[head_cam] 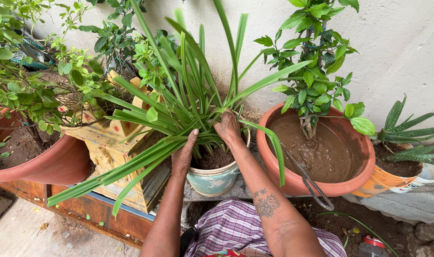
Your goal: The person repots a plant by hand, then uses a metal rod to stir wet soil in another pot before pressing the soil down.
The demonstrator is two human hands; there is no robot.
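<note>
At the centre of the frame both hands reach into a long-leaved plant (193, 104) growing in a small pale pot (213, 178) of dark soil. The left hand (183, 154) lies along the leaf bases with the thumb raised and apart; its fingers are hidden behind the leaves, so its grip cannot be told. The right hand (228, 127) presses down among the stems, fingertips buried in foliage, and whether it pinches anything is unclear. A tattoo marks the right forearm. Right of centre a terracotta pot (357, 183) holds muddy water and a leafy shrub (316, 71). At the right edge an orange pot (381, 183) with spiky leaves is cut off. At left another terracotta pot (50, 166) is half hidden by branches.
</note>
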